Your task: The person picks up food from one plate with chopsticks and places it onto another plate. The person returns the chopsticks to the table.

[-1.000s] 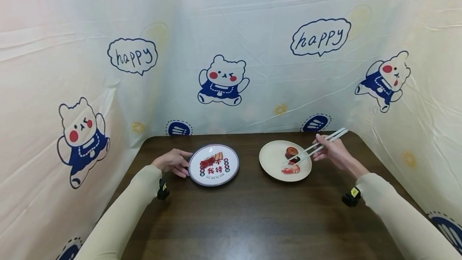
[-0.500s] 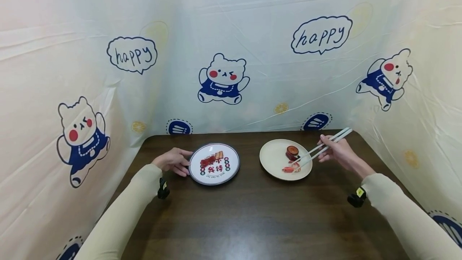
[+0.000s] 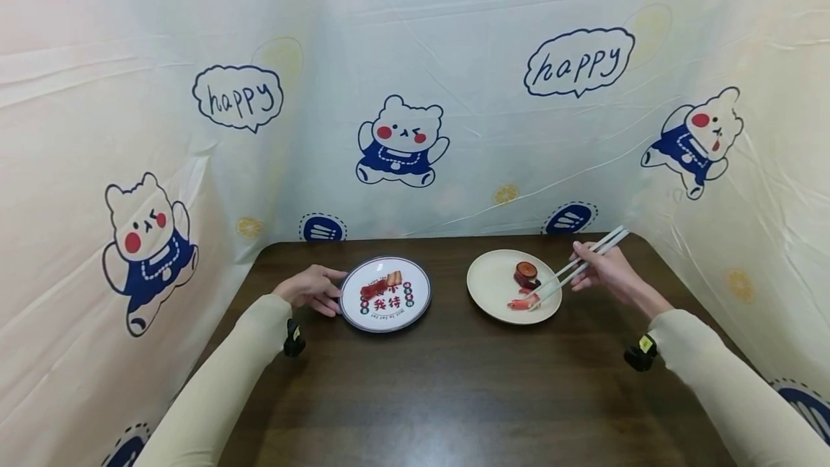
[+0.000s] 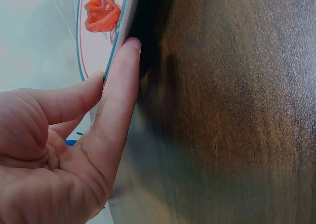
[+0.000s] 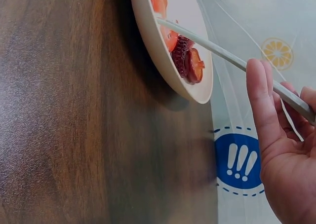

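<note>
In the head view my left hand (image 3: pixel 313 290) holds the near-left rim of a white, blue-edged plate (image 3: pixel 382 270) with red and dark printing, thumb on top and fingers below. A reddish meat-like piece with a pale end (image 3: pixel 381 287) lies on it. My right hand (image 3: pixel 606 272) grips a pair of pale chopsticks (image 5: pixel 212 47) over a cream plate (image 3: pixel 489 283). Their tips are at an orange-red shrimp (image 3: pixel 521 304) on that plate. Behind the shrimp sit a round brown-orange piece (image 3: pixel 525 269) and a dark red piece with sucker-like bumps (image 5: pixel 180 52).
Both plates stand on a dark wooden table (image 3: pixel 415 395), toward its far edge. A pale curtain (image 3: pixel 480 128) with bear drawings and "happy" bubbles surrounds the table at the back and sides. Each wrist carries a small black camera.
My right hand has shifted slightly to the right, and the chopstick tips have moved from beside the shrimp onto its right end. My left hand keeps its hold on the plate.
</note>
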The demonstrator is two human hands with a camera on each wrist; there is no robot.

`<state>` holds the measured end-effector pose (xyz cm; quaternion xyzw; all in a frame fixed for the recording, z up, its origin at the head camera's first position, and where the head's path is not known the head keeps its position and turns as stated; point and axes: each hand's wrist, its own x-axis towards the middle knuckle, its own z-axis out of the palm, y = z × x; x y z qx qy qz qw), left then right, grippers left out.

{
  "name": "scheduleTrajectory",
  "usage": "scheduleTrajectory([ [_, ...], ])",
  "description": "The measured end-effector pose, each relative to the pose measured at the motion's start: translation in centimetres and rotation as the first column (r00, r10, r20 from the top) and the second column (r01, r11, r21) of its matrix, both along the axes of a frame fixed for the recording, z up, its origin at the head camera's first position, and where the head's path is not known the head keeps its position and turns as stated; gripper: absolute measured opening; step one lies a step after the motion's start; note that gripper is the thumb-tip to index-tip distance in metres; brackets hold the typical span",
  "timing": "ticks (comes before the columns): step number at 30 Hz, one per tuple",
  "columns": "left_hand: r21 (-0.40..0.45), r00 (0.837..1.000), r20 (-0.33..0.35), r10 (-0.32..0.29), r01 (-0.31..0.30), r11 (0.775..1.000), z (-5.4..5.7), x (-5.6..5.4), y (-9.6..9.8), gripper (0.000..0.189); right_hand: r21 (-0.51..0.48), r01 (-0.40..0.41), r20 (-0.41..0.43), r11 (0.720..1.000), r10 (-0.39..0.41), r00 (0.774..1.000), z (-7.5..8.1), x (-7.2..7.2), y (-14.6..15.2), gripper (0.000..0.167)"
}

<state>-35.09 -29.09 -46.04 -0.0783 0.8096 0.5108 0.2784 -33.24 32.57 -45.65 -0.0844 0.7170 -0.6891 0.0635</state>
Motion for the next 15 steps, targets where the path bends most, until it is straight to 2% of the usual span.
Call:
scheduleTrajectory([
  [5,-0.006,1.000,0.000,-0.007,0.007,1.000,-0.1,0.1,0.0,0.062,0.025,0.003,-0.001,1.000,-0.003,1.000,0.1,0.0,-0.4,0.049],
  [15,-0.001,1.000,0.001,-0.008,0.008,1.000,0.0,0.0,0.0,0.062,0.048,-0.017,-0.020,0.999,0.018,1.000,0.4,-0.4,-1.6,0.047],
])
